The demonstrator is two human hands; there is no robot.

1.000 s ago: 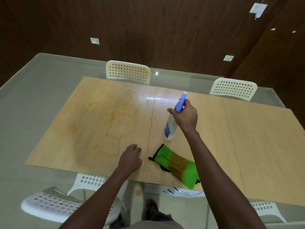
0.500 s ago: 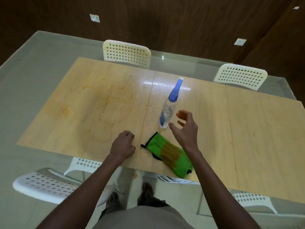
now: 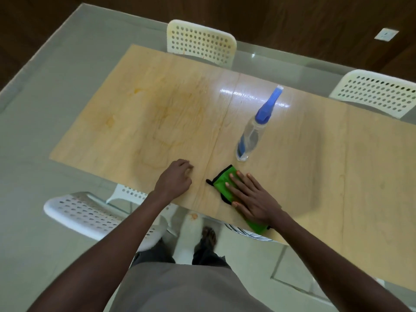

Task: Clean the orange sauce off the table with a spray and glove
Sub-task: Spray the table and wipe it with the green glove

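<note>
Nearest the viewer, the green glove (image 3: 221, 181) is being pressed flat against the surface (image 3: 337, 176) by the right hand (image 3: 252, 197), whose fingers (image 3: 236, 184) are being held straight and spread across the cloth, curled round nothing. Just to its left, the left hand (image 3: 174, 179) is being rested on the wood with its fingers loosely curled and holding nothing. Just beyond the glove, the spray bottle (image 3: 252, 134) is standing upright and untouched, blue nozzle uppermost. Farther left, the orange sauce (image 3: 171, 118) is lying as faint smeared streaks, well apart from the glove. The step in hand is judged to be the taking up of the glove; next, it is to be gripped or put on and carried to the streaks for wiping. No readable writing is being shown on bottle or glove.
</note>
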